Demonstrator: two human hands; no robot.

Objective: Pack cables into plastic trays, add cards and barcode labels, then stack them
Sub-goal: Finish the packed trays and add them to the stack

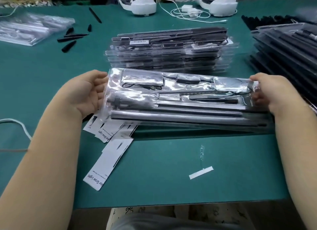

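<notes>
A clear plastic tray (180,99) with black cables, a small control box and long black bars in its pockets hangs a little above the green table, tilted. My left hand (91,90) grips its left end and my right hand (267,90) grips its right end. Behind it stands a stack of filled trays (169,49) with a barcode label (139,42) on the top one. White cards (106,162) printed "Grow Light" lie scattered under and in front of the tray's left end. A white label strip (201,172) lies on the table near the front.
Another pile of dark trays (283,54) fills the right edge. Empty clear trays (29,29) lie far left, with loose black pieces (72,39) beside them. White headsets (144,6) and a white cable (190,13) sit at the back. The table's front edge (171,204) is close.
</notes>
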